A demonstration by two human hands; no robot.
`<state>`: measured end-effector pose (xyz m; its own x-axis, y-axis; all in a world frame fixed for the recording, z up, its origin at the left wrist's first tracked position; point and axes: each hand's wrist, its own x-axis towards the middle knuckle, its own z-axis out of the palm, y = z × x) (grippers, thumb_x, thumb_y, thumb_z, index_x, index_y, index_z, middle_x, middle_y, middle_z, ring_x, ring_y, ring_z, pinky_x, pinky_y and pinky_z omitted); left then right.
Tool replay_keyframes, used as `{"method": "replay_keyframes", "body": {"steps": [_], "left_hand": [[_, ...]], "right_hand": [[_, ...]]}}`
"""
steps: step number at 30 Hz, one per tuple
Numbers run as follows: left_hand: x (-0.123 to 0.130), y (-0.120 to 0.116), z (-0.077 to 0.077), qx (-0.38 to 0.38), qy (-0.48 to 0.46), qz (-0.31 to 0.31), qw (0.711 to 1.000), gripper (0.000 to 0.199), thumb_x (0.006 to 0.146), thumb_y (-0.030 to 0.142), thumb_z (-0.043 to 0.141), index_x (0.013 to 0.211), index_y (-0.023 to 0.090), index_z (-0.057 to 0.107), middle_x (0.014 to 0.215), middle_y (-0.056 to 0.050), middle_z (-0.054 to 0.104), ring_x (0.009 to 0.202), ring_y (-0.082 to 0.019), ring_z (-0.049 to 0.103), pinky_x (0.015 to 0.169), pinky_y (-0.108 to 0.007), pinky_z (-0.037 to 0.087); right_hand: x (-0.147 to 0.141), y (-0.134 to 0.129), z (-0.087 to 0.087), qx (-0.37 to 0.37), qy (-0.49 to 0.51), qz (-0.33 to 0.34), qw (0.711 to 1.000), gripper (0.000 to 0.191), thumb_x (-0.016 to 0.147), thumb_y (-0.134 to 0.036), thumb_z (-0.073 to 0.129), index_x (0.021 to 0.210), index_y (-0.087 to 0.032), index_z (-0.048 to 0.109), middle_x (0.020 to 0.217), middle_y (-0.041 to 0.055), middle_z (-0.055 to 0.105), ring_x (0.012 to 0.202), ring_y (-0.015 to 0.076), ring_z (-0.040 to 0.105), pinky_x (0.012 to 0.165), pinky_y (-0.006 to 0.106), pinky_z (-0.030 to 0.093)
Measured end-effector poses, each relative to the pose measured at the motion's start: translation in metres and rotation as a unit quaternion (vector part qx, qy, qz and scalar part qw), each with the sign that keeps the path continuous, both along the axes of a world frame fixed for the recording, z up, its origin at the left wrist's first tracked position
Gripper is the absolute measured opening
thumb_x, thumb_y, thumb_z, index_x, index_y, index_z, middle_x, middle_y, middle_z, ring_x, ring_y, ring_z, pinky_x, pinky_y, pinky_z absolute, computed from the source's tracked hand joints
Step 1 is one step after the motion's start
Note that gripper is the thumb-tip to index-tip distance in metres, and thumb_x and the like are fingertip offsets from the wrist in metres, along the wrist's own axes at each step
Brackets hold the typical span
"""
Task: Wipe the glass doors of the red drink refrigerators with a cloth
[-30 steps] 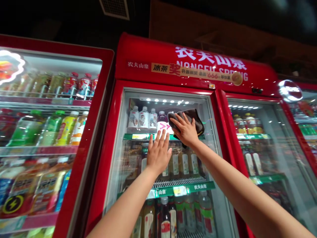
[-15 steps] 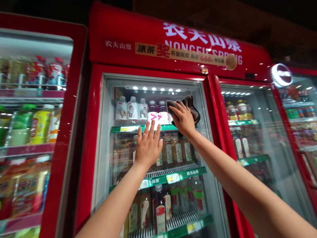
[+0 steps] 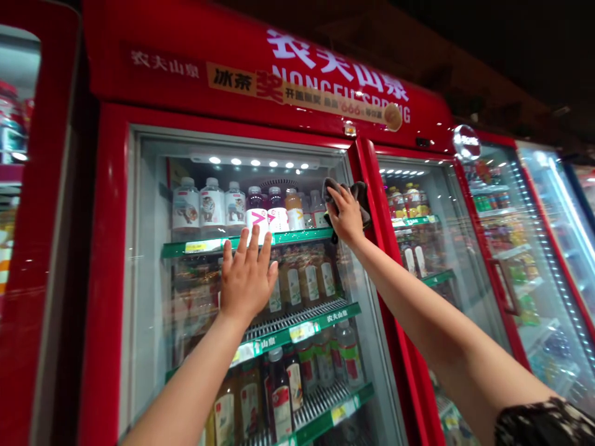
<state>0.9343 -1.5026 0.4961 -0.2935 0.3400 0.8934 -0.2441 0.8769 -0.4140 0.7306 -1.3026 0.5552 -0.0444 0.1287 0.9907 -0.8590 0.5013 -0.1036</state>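
My left hand (image 3: 247,282) is open, its palm facing the glass door (image 3: 149,204) of a red drinks fridge and its fingers spread. It looks to rest flat on the glass, in front of the top shelf's edge. A dark grey cloth (image 3: 361,197) is under my right hand (image 3: 346,220), which holds it against the glass near the door's upper right side. Part of the cloth bunches out past the fingers, by the red door frame (image 3: 372,217). Behind the glass, white-labelled bottles (image 3: 212,204) stand on the top shelf.
Green-edged shelves (image 3: 279,341) hold several more bottles inside. A second glass door (image 3: 469,260) adjoins on the right, with more lit fridges (image 3: 530,248) beyond it. Another red fridge (image 3: 51,217) stands at the left. A lit sign (image 3: 339,68) runs along the top.
My right hand has moved the cloth rightward across the glass, up to the door's right edge. My left hand stays spread at about the same spot. The view has swung right.
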Motion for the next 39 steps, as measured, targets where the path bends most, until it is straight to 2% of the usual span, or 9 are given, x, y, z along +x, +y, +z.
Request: {"method": "replay_keyframes", "body": {"steps": [5, 7, 13, 20, 26, 28, 33, 35, 39], "left_hand": [[-0.001, 0.001, 0.0, 0.0, 0.016, -0.01, 1.0, 0.082, 0.101, 0.035, 0.047, 0.161, 0.032, -0.01, 0.169, -0.005, 0.003, 0.157, -0.029, 0.011, 0.126, -0.061, 0.011], [-0.002, 0.001, -0.001, -0.002, 0.02, -0.016, 1.0, 0.083, 0.1, 0.034, 0.047, 0.16, 0.032, -0.01, 0.169, -0.005, 0.003, 0.157, -0.029, 0.012, 0.126, -0.061, 0.011], [-0.003, -0.001, 0.0, 0.003, 0.009, -0.019, 1.0, 0.083, 0.1, 0.036, 0.048, 0.161, 0.032, -0.007, 0.169, -0.004, 0.001, 0.157, -0.029, 0.01, 0.127, -0.061, 0.006], [-0.002, 0.001, 0.0, 0.014, -0.003, -0.028, 1.0, 0.083, 0.098, 0.034, 0.051, 0.162, 0.03, -0.002, 0.17, -0.006, 0.004, 0.157, -0.029, 0.008, 0.127, -0.062, 0.006], [-0.002, 0.001, 0.0, 0.016, -0.002, -0.032, 0.999, 0.081, 0.099, 0.035, 0.049, 0.162, 0.031, -0.002, 0.169, -0.005, 0.003, 0.157, -0.029, 0.008, 0.127, -0.061, 0.005], [-0.002, 0.001, 0.0, 0.018, -0.003, -0.026, 0.999, 0.081, 0.099, 0.035, 0.048, 0.162, 0.031, -0.002, 0.169, -0.006, 0.004, 0.157, -0.029, 0.009, 0.127, -0.06, 0.005], [-0.001, 0.002, -0.002, 0.016, 0.003, -0.015, 1.0, 0.08, 0.1, 0.034, 0.047, 0.163, 0.029, -0.002, 0.169, -0.007, 0.005, 0.157, -0.028, 0.008, 0.127, -0.059, 0.006], [-0.002, 0.002, -0.002, 0.013, 0.007, -0.014, 1.0, 0.08, 0.1, 0.034, 0.047, 0.163, 0.029, -0.002, 0.169, -0.007, 0.005, 0.157, -0.028, 0.007, 0.128, -0.059, 0.006], [-0.002, 0.002, -0.004, 0.01, 0.014, 0.005, 1.0, 0.077, 0.101, 0.035, 0.045, 0.163, 0.027, 0.0, 0.169, -0.008, 0.007, 0.157, -0.027, 0.008, 0.128, -0.058, 0.007]], "right_hand": [[-0.003, 0.006, -0.052, -0.015, -0.011, -0.026, 0.999, 0.05, 0.101, -0.033, 0.041, 0.15, -0.024, 0.046, 0.16, 0.0101, 0.041, 0.15, 0.0253, 0.033, 0.12, 0.051, 0.034], [-0.001, 0.004, -0.058, -0.011, -0.021, -0.036, 0.999, 0.051, 0.101, -0.034, 0.04, 0.152, -0.028, 0.043, 0.161, 0.0084, 0.04, 0.15, 0.0272, 0.033, 0.119, 0.054, 0.034], [-0.009, 0.011, -0.022, -0.029, -0.057, -0.043, 0.997, 0.053, 0.101, -0.04, 0.039, 0.152, -0.03, 0.043, 0.161, 0.0084, 0.04, 0.144, 0.0305, 0.042, 0.111, 0.055, 0.042], [-0.008, 0.008, -0.064, -0.038, -0.067, -0.051, 0.996, 0.053, 0.102, -0.042, 0.035, 0.152, -0.026, 0.043, 0.161, 0.0112, 0.038, 0.144, 0.0297, 0.041, 0.111, 0.053, 0.042], [-0.017, 0.011, -0.017, -0.049, -0.072, -0.071, 0.994, 0.054, 0.1, -0.042, 0.036, 0.152, -0.026, 0.042, 0.159, 0.0112, 0.041, 0.141, 0.0292, 0.045, 0.107, 0.051, 0.047], [-0.013, 0.011, -0.03, -0.041, -0.086, -0.087, 0.992, 0.056, 0.1, -0.042, 0.037, 0.154, -0.027, 0.039, 0.161, 0.0109, 0.039, 0.142, 0.03, 0.043, 0.106, 0.051, 0.048], [0.006, 0.004, -0.098, -0.007, -0.076, -0.076, 0.994, 0.057, 0.1, -0.041, 0.037, 0.156, -0.031, 0.036, 0.165, 0.0087, 0.032, 0.15, 0.0361, 0.029, 0.109, 0.065, 0.04], [0.01, -0.002, -0.095, 0.003, -0.07, -0.056, 0.996, 0.055, 0.1, -0.042, 0.038, 0.154, -0.032, 0.039, 0.165, 0.0072, 0.032, 0.153, 0.0375, 0.022, 0.11, 0.068, 0.038], [0.025, -0.02, -0.054, -0.037, -0.093, -0.031, 0.995, 0.054, 0.1, -0.049, 0.038, 0.151, -0.032, 0.045, 0.163, 0.0066, 0.036, 0.151, 0.0406, 0.025, 0.107, 0.071, 0.039]]}}
